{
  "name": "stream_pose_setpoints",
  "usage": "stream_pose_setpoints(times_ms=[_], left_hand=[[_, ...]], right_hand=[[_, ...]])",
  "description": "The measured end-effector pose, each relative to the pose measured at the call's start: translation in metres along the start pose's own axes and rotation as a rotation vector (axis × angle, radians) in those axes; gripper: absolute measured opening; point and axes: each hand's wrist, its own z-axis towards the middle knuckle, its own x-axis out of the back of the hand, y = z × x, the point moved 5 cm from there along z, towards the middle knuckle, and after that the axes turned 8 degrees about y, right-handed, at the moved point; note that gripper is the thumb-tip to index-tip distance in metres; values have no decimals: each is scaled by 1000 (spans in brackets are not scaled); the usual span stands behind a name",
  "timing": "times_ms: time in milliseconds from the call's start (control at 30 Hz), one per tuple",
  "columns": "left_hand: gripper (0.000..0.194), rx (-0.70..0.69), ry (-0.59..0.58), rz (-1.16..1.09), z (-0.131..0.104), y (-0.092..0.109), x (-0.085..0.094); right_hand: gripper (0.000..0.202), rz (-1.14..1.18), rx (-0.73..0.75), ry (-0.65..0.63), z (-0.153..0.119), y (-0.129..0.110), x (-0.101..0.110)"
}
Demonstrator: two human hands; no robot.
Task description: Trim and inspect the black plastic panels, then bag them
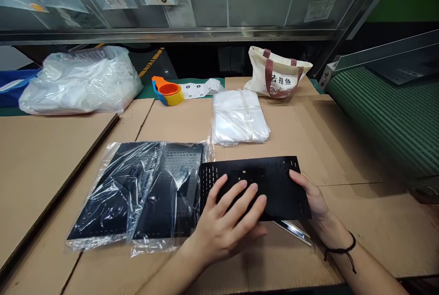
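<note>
A thin black panel (279,194) with rows of small slots is tilted above the cardboard. My right hand (317,199) grips its right end, the thumb on top and the other fingers hidden beneath. Across the panel's lower left part lies my left hand (229,219), palm down, fingers spread over the surface. Just left of the panel, two clear plastic bags with black panels inside, a left bagged panel (106,194) and a right bagged panel (161,212), lie side by side. A shiny narrow metal piece (297,232) sticks out from under the held panel.
Behind the panel lies a stack of clear plastic bags (238,116). Farther back are a colourful tape ring (168,91), a printed paper strip (202,88), a canvas tote bag (279,75) and a large plastic-wrapped bundle (82,82). A green conveyor belt (384,103) runs at right.
</note>
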Motion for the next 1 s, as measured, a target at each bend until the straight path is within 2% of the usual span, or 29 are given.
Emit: stream_pose_setpoints(times_ms=[100, 167, 267, 433, 700, 767, 900, 1000], left_hand=[[23, 39, 105, 20, 0, -3, 6], [20, 80, 126, 46, 0, -5, 7], [21, 103, 76, 80, 1, -7, 3], [34, 116, -51, 95, -1, -7, -6], [35, 147, -117, -39, 1, -8, -8], [30, 113, -68, -76, 1, -6, -5], [10, 67, 165, -63, -1, -2, 5], [18, 110, 260, -9, -3, -4, 9]], right_hand=[[33, 15, -6, 6, 2, 0, 1], [33, 31, -13, 16, 4, 1, 1], [33, 33, -16, 16, 4, 2, 1], [35, 16, -24, 10, 4, 5, 0], [34, -1, 2, 0, 2, 4, -2], [34, -2, 12, 4, 3, 4, -3], [33, 10, 11, 26, 6, 6, 1], [34, 30, -7, 51, 10, 7, 6]])
